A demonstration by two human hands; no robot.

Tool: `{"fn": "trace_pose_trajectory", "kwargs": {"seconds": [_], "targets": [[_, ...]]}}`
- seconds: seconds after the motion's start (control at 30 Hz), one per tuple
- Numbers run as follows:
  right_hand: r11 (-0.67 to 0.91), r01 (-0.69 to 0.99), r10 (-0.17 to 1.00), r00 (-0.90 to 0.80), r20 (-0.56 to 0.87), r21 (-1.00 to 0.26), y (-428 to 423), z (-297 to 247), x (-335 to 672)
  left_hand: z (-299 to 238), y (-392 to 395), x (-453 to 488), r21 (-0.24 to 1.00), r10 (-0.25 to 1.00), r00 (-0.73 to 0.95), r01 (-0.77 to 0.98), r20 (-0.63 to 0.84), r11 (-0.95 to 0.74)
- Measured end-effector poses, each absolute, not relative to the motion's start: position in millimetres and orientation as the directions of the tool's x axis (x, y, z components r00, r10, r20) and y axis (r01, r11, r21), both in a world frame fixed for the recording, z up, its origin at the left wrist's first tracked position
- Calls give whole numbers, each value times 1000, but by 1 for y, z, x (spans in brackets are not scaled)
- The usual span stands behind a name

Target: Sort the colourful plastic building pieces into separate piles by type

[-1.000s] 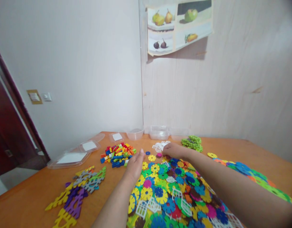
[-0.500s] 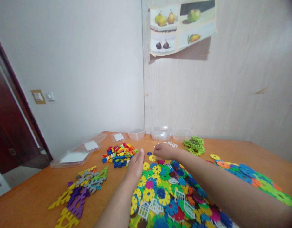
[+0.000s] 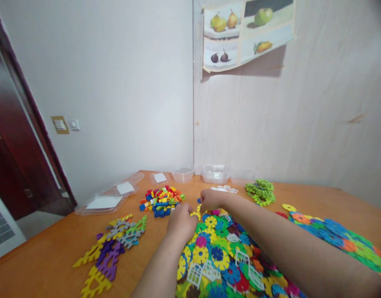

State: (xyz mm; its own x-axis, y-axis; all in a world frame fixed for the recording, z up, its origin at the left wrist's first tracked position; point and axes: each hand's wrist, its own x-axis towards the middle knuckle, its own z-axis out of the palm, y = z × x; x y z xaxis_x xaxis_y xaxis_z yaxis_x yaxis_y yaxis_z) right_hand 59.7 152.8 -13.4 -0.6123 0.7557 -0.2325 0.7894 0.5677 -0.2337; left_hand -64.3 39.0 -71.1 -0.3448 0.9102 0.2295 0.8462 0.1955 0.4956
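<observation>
Left hand and right hand at far end of notched-disc pile

Right hand: fingers bent down, bunched at pile's far end; tips hidden, can't tell if gripping. Left hand: palm down, fingers curled, at pile's far-left edge; hold also unclear. Yellow notched disc at pile's far end, between hands, just right of left hand, which looks nearer; round, no long axis. White window-frame pieces beyond pile; bricks left of its far end.

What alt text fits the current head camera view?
A person's left hand and right hand are at the far end of a multicolored pile of notched discs on an orange table, bricks leftward, clear containers behind.
</observation>
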Motion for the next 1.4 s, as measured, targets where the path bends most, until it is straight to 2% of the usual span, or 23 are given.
{"fn": "trace_pose_trajectory", "kwargs": {"seconds": [0.17, 0.37, 0.5, 0.67, 0.93, 1.1, 1.33, 1.4], "targets": [[568, 747, 748, -643, -163, -345, 155, -16, 57, -65, 33, -64, 415, 925, -321, 884, 205, 215], [545, 741, 807, -590, 8, -392, 163, -20, 48, -63, 31, -63, 429, 923, -335, 874, 190, 229], [537, 737, 810, -586, 8, -411, 161, -24, 44, -62, 31, -62, 403, 923, -338, 882, 186, 242], [494, 699, 803, -595, -37, -517, 159, -24, 55, -64, 31, -63, 379, 920, -328, 896, 214, 231], [419, 645, 858, -512, 46, -638, 153, -24, 92, -64, 33, -63, 408, 911, -349, 881, 218, 240], [440, 603, 873, -462, 159, -666, 132, -26, 116, -69, 39, -67, 375, 915, -333, 897, 228, 234], [475, 551, 879, -334, 340, -686, 76, -23, 172, -66, 45, -72, 429, 923, -340, 872, 180, 237], [434, 554, 901, -263, 345, -710, 64, -22, 196, -65, 46, -72, 443, 926, -333, 867, 178, 227]]}}
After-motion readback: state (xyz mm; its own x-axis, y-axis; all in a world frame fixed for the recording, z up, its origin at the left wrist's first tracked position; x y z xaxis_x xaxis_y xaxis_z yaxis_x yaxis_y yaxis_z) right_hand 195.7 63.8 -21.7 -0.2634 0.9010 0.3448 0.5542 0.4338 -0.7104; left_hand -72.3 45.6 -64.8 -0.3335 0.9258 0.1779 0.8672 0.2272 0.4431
